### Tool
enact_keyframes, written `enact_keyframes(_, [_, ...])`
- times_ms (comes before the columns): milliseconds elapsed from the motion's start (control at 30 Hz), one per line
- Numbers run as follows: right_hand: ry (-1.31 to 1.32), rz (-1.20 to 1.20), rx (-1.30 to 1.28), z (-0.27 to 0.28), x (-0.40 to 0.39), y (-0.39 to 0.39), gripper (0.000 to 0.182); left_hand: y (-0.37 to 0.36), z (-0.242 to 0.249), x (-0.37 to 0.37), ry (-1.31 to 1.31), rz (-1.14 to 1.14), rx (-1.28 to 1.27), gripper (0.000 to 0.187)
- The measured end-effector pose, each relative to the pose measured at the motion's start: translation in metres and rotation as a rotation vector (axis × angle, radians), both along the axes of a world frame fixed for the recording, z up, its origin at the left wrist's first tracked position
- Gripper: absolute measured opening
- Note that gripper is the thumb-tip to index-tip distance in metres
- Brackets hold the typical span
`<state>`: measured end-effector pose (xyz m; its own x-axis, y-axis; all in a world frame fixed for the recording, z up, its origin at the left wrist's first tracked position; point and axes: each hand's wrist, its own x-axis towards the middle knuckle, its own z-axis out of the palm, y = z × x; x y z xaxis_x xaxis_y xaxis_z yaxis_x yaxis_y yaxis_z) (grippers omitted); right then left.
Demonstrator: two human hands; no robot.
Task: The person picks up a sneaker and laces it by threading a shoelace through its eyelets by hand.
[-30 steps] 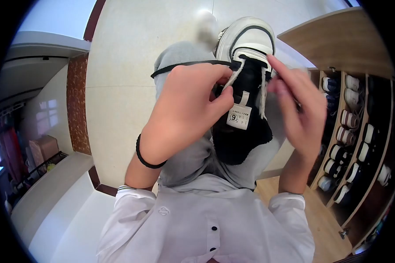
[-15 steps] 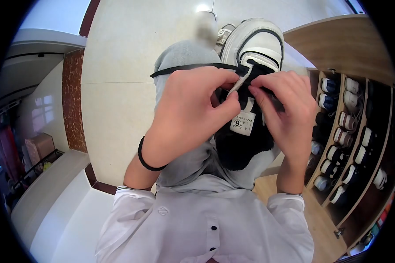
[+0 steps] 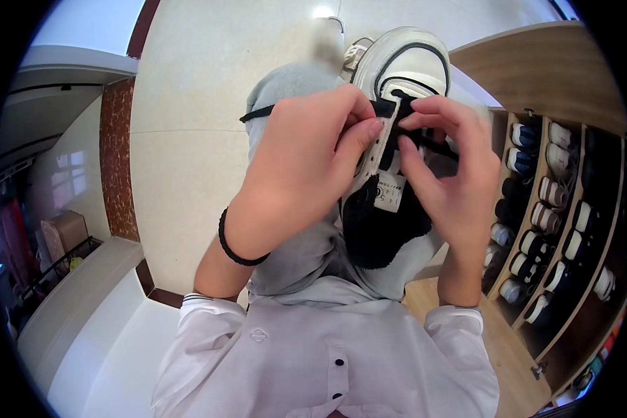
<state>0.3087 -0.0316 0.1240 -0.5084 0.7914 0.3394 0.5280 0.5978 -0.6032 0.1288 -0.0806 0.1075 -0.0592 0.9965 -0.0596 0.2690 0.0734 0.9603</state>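
A white sneaker point(image 3: 409, 66) with black trim rests on my right leg, toe pointing away from me. My left hand point(image 3: 303, 150) pinches the white eyelet strip point(image 3: 380, 150) on the left side of its opening. Over the black tongue is my right hand point(image 3: 449, 157), thumb and index finger slightly apart and the other fingers curled. A black shoelace point(image 3: 261, 112) crosses my left knee; part of it is hidden by my left hand. A white size label point(image 3: 389, 194) shows on the tongue, above the black lining point(image 3: 386, 237).
To the right, an open wooden cabinet holds several pairs of shoes on shelves point(image 3: 522, 244), its door point(image 3: 536, 66) swung outward. Another shoe point(image 3: 356, 54) lies on the tiled floor point(image 3: 188, 174) beyond my knees. A pink box point(image 3: 64, 233) sits at the left.
My left fingers have moved slightly up along the eyelet strip. My right thumb and fingers have spread apart and shifted up. The label is now tilted and partly folded.
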Motion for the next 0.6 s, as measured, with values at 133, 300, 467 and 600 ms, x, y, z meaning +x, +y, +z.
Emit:
enact_keyframes(133, [0.024,-0.042,-0.086,0.016,0.014,-0.002,0.03,-0.007,0.007,-0.002,0.025,0.093,-0.028,0.01])
enact_keyframes(300, [0.149,-0.169,-0.255,0.017,0.046,-0.001,0.027,-0.035,0.01,-0.031,0.101,0.182,-0.037,0.011])
enact_keyframes(467, [0.24,-0.244,-0.268,0.006,0.07,0.013,0.015,-0.063,-0.014,-0.085,0.128,0.421,-0.072,0.014])
enact_keyframes(600, [0.307,-0.349,-0.407,0.016,0.077,0.02,0.019,-0.086,-0.043,-0.134,0.051,0.499,-0.038,0.018])
